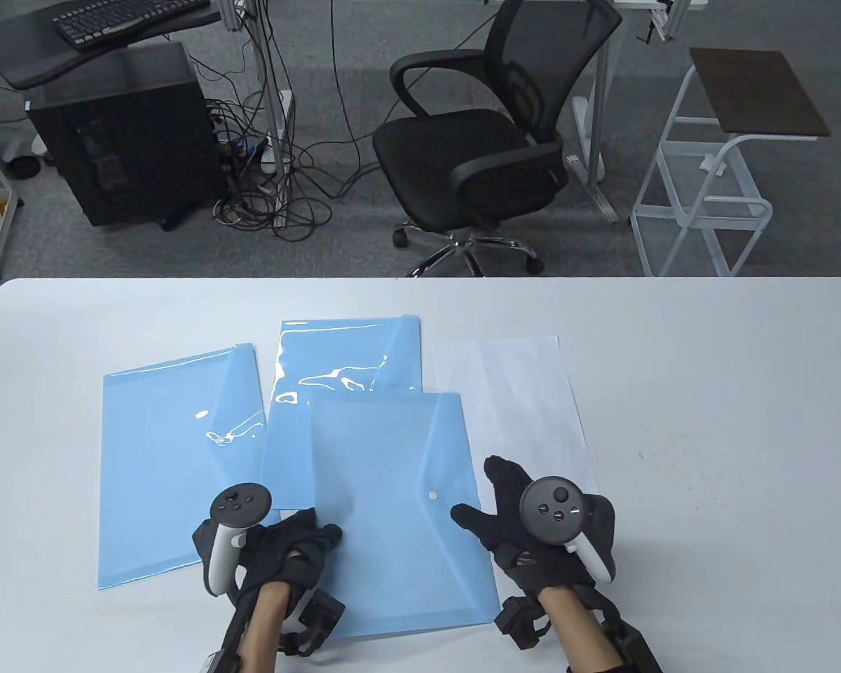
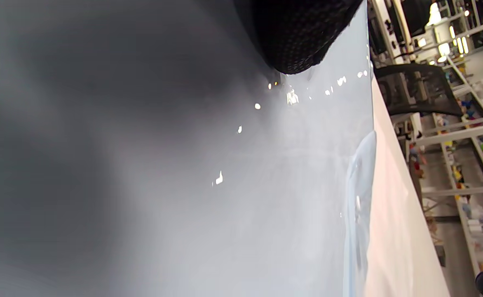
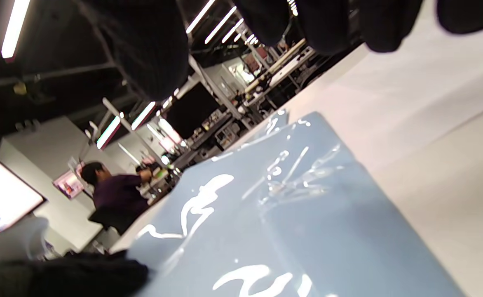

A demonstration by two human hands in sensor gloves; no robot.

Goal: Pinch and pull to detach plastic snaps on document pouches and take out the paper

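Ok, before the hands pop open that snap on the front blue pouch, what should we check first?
1. Front pouch lies flat, snap up: ok.
2. Snap uncovered and within reach: ok.
3. Left hand rests on the pouch to steady it: ok.
4. Right hand free, fingers spread: ok.
5. Paper inside this pouch: cannot tell.
6. Spot for the paper, on the white sheet: ok.

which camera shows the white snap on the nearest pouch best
The table view: the snap shows as a clear white dot on the nearest pouch, still fastened. The left wrist view is blurred, and the right wrist view shows glossy blue plastic but no snap.
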